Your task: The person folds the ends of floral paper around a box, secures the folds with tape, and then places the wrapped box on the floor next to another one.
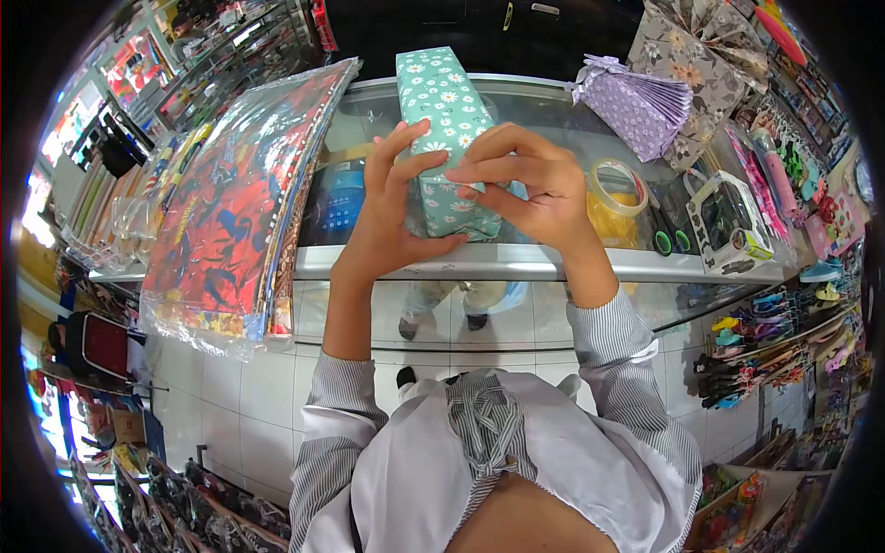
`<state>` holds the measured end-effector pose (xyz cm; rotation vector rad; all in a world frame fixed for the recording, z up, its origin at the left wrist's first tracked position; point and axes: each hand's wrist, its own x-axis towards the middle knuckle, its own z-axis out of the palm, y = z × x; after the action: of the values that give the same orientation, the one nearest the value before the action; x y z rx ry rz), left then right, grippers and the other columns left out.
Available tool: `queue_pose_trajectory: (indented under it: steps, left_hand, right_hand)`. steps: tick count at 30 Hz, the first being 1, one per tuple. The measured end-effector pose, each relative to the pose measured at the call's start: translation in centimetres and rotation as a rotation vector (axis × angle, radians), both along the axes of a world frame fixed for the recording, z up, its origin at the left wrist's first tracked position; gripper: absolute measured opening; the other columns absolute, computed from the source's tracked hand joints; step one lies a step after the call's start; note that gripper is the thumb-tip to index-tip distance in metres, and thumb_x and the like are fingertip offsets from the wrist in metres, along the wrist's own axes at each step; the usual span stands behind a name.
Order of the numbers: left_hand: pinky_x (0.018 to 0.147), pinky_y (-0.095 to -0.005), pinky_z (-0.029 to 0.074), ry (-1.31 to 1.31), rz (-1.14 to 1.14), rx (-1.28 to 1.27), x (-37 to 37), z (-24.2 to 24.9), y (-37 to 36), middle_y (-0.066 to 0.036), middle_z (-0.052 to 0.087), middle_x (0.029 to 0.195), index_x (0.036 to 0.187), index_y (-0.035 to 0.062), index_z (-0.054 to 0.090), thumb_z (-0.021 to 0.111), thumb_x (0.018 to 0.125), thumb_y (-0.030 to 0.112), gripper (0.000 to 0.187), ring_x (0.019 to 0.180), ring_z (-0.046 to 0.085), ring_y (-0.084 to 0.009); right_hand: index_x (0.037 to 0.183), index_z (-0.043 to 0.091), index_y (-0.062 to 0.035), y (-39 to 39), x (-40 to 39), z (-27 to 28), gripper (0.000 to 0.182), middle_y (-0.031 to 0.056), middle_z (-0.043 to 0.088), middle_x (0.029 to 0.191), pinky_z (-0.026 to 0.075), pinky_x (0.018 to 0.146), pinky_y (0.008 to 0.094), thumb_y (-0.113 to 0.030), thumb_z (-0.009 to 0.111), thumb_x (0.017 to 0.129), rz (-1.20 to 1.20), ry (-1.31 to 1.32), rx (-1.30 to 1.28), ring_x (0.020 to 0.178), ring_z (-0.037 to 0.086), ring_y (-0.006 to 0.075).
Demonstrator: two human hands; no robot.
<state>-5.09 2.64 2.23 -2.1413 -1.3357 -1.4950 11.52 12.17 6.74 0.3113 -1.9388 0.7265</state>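
A long box wrapped in green daisy-print paper [449, 97] lies on the glass counter [369, 111], pointing away from me. My left hand [392, 207] is at its left side, fingers spread, with the thumb along the near end and the fingertips on the top. Over the right part of the box, my right hand [535, 189] pinches with thumb and index finger near the paper surface; whatever is between the fingertips is too small to make out. A roll of clear tape [600, 189] and green-handled scissors [671, 241] lie to the right.
Plastic-wrapped patterned sheets [226, 203] cover the counter's left side. At the back right are a purple floral pleated package [636, 103] and a brown floral one [696, 60]. A boxed item [730, 226] sits at the right, beside hanging goods. The counter's metal edge [433, 265] runs nearest me.
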Motion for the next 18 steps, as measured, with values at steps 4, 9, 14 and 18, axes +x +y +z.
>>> queue_pose_trajectory:
  steps: [4,9,14,18]
  left_hand:
    - [0.11,-0.0579,0.012,-0.014,-0.004,-0.006,-0.01,-0.04,-0.04,-0.01,0.032,0.142,0.124,0.0166,0.045,0.087,0.052,0.02,0.084,0.134,0.025,-0.0356]
    - [0.11,-0.0575,0.013,-0.011,-0.001,-0.014,0.08,0.02,-0.07,-0.01,0.032,0.143,0.124,0.0164,0.044,0.087,0.052,0.021,0.084,0.134,0.025,-0.0358]
    - [0.11,-0.0569,0.013,-0.023,-0.009,-0.017,0.07,-0.01,-0.1,-0.011,0.032,0.143,0.124,0.0162,0.044,0.087,0.052,0.02,0.083,0.135,0.025,-0.0366]
    - [0.11,-0.0561,0.013,-0.023,-0.013,-0.015,0.12,0.01,-0.08,-0.011,0.032,0.143,0.124,0.0162,0.044,0.087,0.052,0.02,0.083,0.135,0.024,-0.0371]
  right_hand:
    - [0.094,0.072,-0.0045,-0.23,0.31,0.12,0.029,0.0074,0.063,0.084,0.049,0.082,0.0366,-0.003,0.074,0.065,-0.044,-0.022,0.016,0.082,0.06,0.0206]
    - [0.095,0.072,-0.0051,-0.01,0.38,-0.24,0.03,0.0076,0.064,0.085,0.047,0.09,0.0416,-0.003,0.073,0.065,-0.053,-0.004,0.048,0.082,0.061,0.0215]
    - [0.091,0.072,-0.0092,0.33,0.13,-0.12,0.026,0.0033,0.066,0.086,0.047,0.072,0.0312,-0.005,0.073,0.066,-0.095,0.057,0.13,0.079,0.062,0.0188]
    - [0.09,0.072,-0.0095,0.47,-0.06,-0.27,0.026,0.0024,0.065,0.085,0.047,0.072,0.0318,-0.005,0.073,0.064,-0.083,0.099,0.144,0.079,0.062,0.0193]
